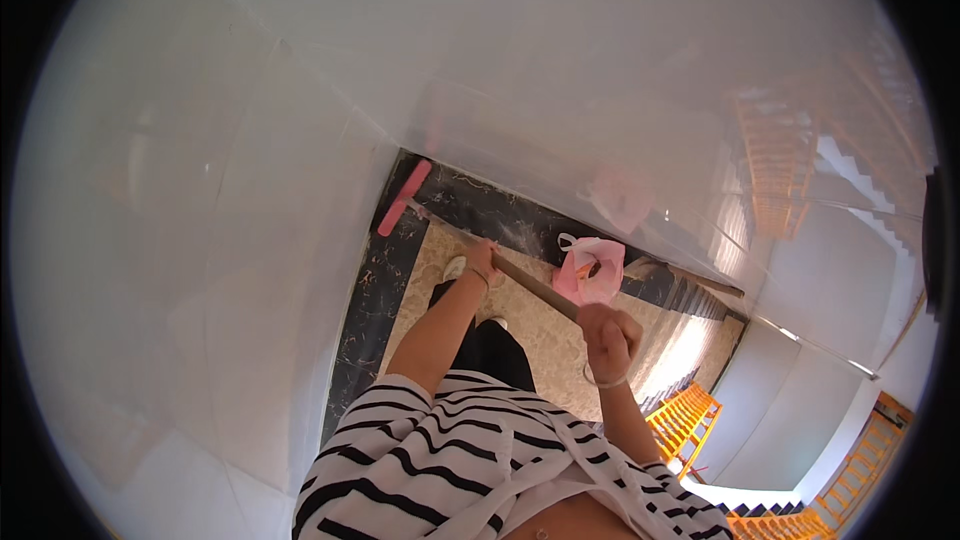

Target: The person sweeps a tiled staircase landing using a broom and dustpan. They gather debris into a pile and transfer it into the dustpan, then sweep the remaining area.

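Observation:
Both my hands grip one long-handled floor tool, a mop or broom. My left hand (484, 261) is closed low on its brown handle (536, 286). Around the upper end of the handle my right hand (610, 337) is wrapped in a fist. The tool's narrow pink head (405, 197) lies on the black marbled floor border (480, 202), close to the corner where two walls meet. Beside the handle, on the far side from my feet, stands a pink plastic bag (589, 270). Its top gapes, and what is inside cannot be made out clearly.
A pale glossy wall (525, 90) rises ahead, and another wall (225, 277) stands close on my left. My shoes (454, 268) are on beige patterned tile (442, 292). Orange stair railings (682, 420) and dark-edged steps are at the lower right.

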Demonstrator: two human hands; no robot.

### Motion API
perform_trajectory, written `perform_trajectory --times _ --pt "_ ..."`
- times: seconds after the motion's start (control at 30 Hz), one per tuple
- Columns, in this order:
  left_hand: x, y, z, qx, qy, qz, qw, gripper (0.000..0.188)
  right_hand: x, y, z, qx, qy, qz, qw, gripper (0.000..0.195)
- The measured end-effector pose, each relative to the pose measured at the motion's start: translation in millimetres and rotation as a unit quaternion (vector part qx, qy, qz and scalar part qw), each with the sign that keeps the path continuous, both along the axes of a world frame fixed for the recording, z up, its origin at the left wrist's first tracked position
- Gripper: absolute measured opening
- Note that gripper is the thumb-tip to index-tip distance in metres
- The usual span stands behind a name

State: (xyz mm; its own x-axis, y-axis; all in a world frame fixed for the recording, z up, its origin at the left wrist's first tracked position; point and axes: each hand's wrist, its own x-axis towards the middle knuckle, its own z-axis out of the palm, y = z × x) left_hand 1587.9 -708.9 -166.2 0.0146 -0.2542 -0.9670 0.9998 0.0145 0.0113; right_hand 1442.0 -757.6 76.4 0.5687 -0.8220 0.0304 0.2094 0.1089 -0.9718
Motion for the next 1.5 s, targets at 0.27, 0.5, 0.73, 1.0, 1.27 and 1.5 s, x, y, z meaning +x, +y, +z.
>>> perform_trajectory --times 0.27,0.5,0.73,1.0,1.27,1.5 --pt "-78.1 5.0 47.4 -0.038 0.093 -0.167 0.981 0.026 -27.2 30.1 65.1 -0.048 0.034 -0.073 0.996 0.029" --pt "-26.3 1.5 49.4 -0.027 0.034 0.061 0.997 0.02 3.9 4.7 56.7 -0.02 -0.067 0.021 0.997 0.03" --pt "42.5 27.2 3.5 -0.009 -0.054 0.058 0.997 0.019 58.5 3.5 -19.9 0.01 -0.085 0.062 0.994 0.026" --pt "23.4 38.8 42.0 -0.034 0.015 0.045 0.998 0.019 50.7 1.0 28.8 0.01 -0.108 0.037 0.993 0.029" --pt "30.3 49.7 14.5 0.003 -0.031 0.048 0.998 0.021 52.5 32.0 -4.2 0.008 -0.014 0.061 0.998 0.029" --pt "2.8 71.8 56.3 -0.132 0.086 -0.013 0.987 0.019 48.1 57.7 59.5 -0.116 -0.008 0.099 0.988 0.032"
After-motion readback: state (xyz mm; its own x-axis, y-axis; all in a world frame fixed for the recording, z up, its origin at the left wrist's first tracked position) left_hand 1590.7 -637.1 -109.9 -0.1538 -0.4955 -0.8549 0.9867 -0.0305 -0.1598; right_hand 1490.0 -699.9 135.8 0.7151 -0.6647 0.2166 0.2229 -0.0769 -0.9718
